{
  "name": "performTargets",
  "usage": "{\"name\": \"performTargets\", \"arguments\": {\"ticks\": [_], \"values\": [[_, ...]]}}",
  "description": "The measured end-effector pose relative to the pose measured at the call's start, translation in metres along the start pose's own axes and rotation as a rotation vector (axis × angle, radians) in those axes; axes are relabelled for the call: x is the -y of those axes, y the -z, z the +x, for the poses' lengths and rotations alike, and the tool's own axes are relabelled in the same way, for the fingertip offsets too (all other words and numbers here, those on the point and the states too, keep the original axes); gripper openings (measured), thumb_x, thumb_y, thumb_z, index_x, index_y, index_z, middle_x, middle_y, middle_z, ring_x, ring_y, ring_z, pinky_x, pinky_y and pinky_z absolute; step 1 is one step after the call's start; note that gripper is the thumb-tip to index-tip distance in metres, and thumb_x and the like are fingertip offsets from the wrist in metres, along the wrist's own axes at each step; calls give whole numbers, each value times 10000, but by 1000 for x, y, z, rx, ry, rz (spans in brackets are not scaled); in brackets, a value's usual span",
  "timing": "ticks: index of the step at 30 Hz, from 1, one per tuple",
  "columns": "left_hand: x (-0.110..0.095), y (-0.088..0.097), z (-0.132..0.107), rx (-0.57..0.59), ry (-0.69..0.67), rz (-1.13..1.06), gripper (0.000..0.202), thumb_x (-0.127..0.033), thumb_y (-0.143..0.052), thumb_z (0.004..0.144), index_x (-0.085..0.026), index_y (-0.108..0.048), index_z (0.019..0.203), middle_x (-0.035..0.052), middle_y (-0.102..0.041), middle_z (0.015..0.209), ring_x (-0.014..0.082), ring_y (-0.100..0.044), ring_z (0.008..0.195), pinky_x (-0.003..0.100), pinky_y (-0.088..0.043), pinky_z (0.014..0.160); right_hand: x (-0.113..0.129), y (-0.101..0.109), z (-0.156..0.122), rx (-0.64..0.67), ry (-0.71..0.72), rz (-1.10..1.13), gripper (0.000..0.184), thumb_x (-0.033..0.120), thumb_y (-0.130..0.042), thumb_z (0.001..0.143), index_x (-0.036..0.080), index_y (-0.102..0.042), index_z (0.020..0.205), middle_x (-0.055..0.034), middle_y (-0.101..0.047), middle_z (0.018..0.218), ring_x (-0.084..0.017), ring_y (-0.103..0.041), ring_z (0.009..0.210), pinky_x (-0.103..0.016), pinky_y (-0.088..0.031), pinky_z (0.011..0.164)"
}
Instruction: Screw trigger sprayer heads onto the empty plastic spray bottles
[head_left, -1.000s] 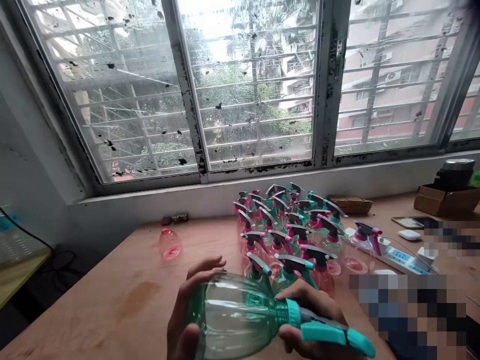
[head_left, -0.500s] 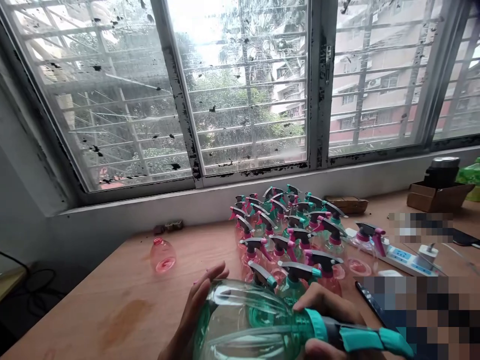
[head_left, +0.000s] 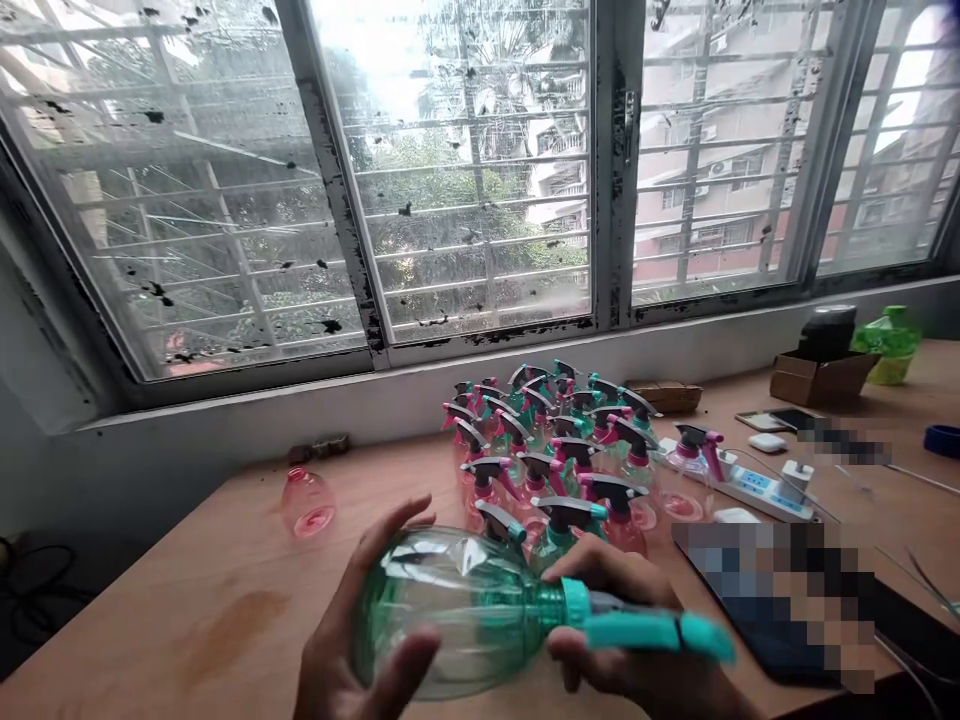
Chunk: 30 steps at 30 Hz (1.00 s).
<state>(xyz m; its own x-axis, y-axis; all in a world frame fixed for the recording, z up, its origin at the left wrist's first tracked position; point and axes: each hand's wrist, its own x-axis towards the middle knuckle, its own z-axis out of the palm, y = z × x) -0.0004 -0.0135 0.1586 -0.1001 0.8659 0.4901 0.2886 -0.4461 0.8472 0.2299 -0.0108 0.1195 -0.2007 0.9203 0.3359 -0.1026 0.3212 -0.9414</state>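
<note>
A clear green spray bottle (head_left: pixel 457 610) lies sideways in front of me, held between both hands. Around its rounded base end my left hand (head_left: pixel 345 630) is wrapped, thumb over the near side. At the neck, my right hand (head_left: pixel 622 610) grips the turquoise collar of the spray head (head_left: pixel 652 632), which points right with its trigger toward me. Just beyond the hands stands a dense group of spray bottles (head_left: pixel 555 480), pink and green, with dark heads and pink or turquoise nozzles.
A pink bottle without a head (head_left: pixel 307 503) lies on the wooden table (head_left: pixel 180 560) at left. To the right are a white power strip (head_left: pixel 765 490), a dark tablet-like device (head_left: pixel 742 620), a cardboard box (head_left: pixel 821 378) and a green bottle (head_left: pixel 892 345). Windows line the back.
The green spray bottle and both hands have moved up and left, and more of the bottle shows. The view has shifted toward the right.
</note>
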Motion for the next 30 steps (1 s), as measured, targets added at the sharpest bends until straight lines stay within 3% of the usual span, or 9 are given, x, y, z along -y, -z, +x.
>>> {"name": "performTargets", "arguments": {"ticks": [3,5,7,12,14,18,20,26,30], "values": [[-6,-2,-10,-64,-274,-73,683,-665,-806,661,-303,-682,1227,85,-639,1405,411,-543,1351,493,-514,1085,7,-1,-2,87,-100,273,439,520,-845,767,190,-599,920,19,-683,586,-143,-648,466,-232,-526,479],[-6,-5,-12,-75,-352,-150,737,-728,-781,646,-312,-665,1243,79,-600,1450,425,-494,1394,520,-499,1100,10,-1,-6,80,-60,283,410,483,-848,781,188,-599,919,22,-688,586,-141,-660,469,-232,-541,489],[-3,-6,-10,-65,-292,-241,885,-857,-675,627,-329,-599,1332,64,-536,1518,443,-449,1423,537,-504,1088,11,-1,-11,11,33,161,361,412,-870,769,192,-635,933,5,-715,629,-159,-689,509,-233,-548,495],[7,0,-2,87,123,-230,1021,-967,-409,681,-251,-577,1389,105,-559,1510,488,-474,1382,599,-447,1119,10,-2,-21,-149,290,-208,287,313,-858,771,231,-735,1018,-73,-806,823,-202,-724,619,-268,-583,575],[5,1,-3,110,104,-206,929,-909,-451,733,-261,-582,1384,99,-550,1521,488,-488,1371,621,-431,1129,11,-3,-18,-142,233,-121,278,352,-844,789,215,-707,989,-55,-789,762,-195,-721,592,-261,-571,548],[-8,-5,-13,87,-175,-188,727,-703,-634,782,-420,-501,1438,1,-404,1630,479,-355,1475,672,-370,1159,14,0,-9,12,21,281,381,473,-825,810,199,-592,935,28,-687,579,-167,-679,469,-255,-542,473],[-14,-8,-17,63,-233,-160,717,-664,-643,798,-463,-460,1462,-23,-375,1643,471,-315,1498,677,-367,1161,15,2,-8,51,-1,329,385,483,-815,823,199,-584,944,32,-685,575,-166,-679,470,-256,-540,475],[-14,-2,-11,108,-14,-155,893,-846,-539,744,-339,-484,1476,45,-446,1606,499,-451,1403,642,-456,1116,10,0,-18,-170,278,-150,315,273,-888,737,236,-701,987,-19,-759,721,-196,-689,573,-279,-536,532],[-18,-1,-14,148,9,-89,751,-696,-677,772,-407,-507,1445,-5,-460,1599,468,-459,1409,641,-370,1186,9,-2,-14,-119,201,34,286,361,-857,775,221,-667,936,7,-711,630,-176,-666,498,-250,-501,462]]}}
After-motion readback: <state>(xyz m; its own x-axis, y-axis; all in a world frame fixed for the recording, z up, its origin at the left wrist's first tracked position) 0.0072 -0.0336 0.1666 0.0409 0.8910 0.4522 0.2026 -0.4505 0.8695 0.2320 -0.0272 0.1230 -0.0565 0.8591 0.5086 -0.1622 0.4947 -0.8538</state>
